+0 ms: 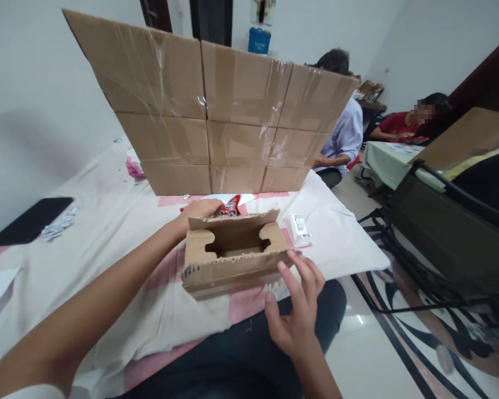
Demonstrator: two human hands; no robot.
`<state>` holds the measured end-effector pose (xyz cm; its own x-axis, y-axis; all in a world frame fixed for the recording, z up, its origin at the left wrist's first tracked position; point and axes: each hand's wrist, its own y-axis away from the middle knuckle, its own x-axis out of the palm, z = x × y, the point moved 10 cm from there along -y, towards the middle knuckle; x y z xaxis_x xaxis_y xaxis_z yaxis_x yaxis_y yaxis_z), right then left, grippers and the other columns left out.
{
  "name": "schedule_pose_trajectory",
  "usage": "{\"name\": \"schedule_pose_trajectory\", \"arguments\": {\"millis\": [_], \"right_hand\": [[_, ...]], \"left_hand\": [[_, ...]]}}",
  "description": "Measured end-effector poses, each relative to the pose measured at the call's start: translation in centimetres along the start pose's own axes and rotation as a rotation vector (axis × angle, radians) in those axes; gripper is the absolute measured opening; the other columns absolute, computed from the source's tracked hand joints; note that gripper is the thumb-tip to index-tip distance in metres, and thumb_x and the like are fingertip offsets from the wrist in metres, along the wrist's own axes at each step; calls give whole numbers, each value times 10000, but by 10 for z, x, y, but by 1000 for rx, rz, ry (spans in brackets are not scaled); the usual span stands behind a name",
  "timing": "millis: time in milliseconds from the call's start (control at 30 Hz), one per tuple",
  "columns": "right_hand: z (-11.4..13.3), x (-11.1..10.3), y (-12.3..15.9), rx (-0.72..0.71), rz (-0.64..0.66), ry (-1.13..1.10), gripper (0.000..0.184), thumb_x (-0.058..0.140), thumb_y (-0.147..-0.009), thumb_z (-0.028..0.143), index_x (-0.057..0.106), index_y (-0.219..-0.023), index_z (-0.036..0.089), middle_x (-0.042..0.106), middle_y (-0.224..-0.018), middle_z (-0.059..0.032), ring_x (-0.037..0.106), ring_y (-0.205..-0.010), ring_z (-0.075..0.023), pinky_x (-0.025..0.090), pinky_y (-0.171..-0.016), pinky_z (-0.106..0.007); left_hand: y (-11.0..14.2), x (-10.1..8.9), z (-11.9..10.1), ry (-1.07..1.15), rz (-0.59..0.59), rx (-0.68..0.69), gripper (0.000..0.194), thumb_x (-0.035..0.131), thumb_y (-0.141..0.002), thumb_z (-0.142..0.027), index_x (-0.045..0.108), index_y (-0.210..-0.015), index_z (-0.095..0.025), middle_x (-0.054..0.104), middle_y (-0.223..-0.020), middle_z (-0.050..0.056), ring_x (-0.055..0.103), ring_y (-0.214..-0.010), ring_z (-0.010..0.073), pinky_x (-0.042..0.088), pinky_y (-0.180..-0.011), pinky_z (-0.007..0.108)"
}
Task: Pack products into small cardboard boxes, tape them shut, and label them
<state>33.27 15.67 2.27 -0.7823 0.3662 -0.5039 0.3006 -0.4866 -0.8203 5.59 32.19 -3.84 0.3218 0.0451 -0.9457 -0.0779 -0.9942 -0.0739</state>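
Open cardboard box (233,271) sat on the pale cloth (336,238), between two hands.
Right hand (297,299) was loose, fingers spread, tips at the box's near right corner; touch uncertain. Left hand (203,209) was behind the box, by a red packet (232,206); fingers hidden, grip couldn't be told. Packet lettering and the box's dark marks (192,270) were unreadable.

The carton (237,275) lies on the cloth (336,244). Behind it are a packet (232,206) and, further back, stacked boxes (239,143); right of it, a tape dispenser (298,230); well left of it, a slab (31,220).
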Motion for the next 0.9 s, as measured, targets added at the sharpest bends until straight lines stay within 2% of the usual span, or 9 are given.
{"name": "schedule_pose_trajectory", "arguments": {"millis": [100,167,300,367,433,567,633,767,900], "right_hand": [[-8,-3,-15,-25,44,99,587,625,-887,184,476,-1454,196,512,-1487,-186,382,-1455,-399,365,-1121,-620],[-8,-1,-21,-55,115,89,461,606,-908,145,549,-1361,213,637,-1303,-138,501,-1362,-338,385,-1102,-556],[-1,0,-23,-84,176,-18,280,501,-917,15,613,-1078,215,689,-1020,-50,657,-1089,-210,422,-1017,-453],[6,1,-19,-77,155,-44,258,495,-918,6,602,-1037,209,687,-1004,-46,663,-1024,-192,430,-1007,-452],[19,0,-12,-109,121,-78,247,509,-920,8,599,-1037,206,681,-1005,-55,654,-983,-188,467,-971,-442],[48,0,4,-192,105,-208,284,536,-893,-18,595,-1056,208,661,-996,-84,626,-1019,-223,546,-876,-414],[54,-1,10,-190,110,-248,308,534,-882,-31,593,-1061,213,655,-986,-89,619,-1019,-233,564,-860,-420],[54,-4,15,-153,86,-271,336,529,-874,-47,590,-1071,218,647,-971,-91,609,-989,-236,577,-831,-425],[51,-5,14,-132,29,-302,344,521,-870,-50,587,-1058,231,627,-947,-77,608,-966,-232,575,-812,-423]], "left_hand": [[33,-69,17,-82,-236,-111,538,470,-942,-671,655,-1057,-179,699,-1009,78,642,-958,237,498,-904,345],[73,-136,15,-67,-575,-136,577,441,-950,-706,620,-1076,-173,648,-959,29,598,-871,168,491,-896,314],[145,-213,-41,42,-936,47,743,424,-895,-838,593,-1125,-152,541,-828,-43,520,-717,89,483,-795,261],[150,-202,-92,-29,-806,228,706,430,-896,-837,604,-1092,-182,591,-874,-31,570,-729,110,477,-743,259],[136,-153,-134,-174,-499,333,550,495,-942,-729,627,-1067,-211,659,-932,15,655,-846,183,485,-742,288],[107,-27,-155,-395,75,408,267,695,-920,-380,664,-1066,-159,732,-1067,146,698,-1022,290,505,-780,336],[99,8,-153,-392,178,446,244,756,-867,-360,694,-983,-154,753,-980,128,725,-910,279,500,-718,322],[92,19,-153,-315,164,513,350,625,-954,-535,694,-1039,-202,762,-1025,81,736,-916,263,487,-676,302],[94,13,-156,-226,125,543,302,513,-1032,-456,660,-1097,-201,743,-1108,83,719,-1013,248,491,-731,287]]}}
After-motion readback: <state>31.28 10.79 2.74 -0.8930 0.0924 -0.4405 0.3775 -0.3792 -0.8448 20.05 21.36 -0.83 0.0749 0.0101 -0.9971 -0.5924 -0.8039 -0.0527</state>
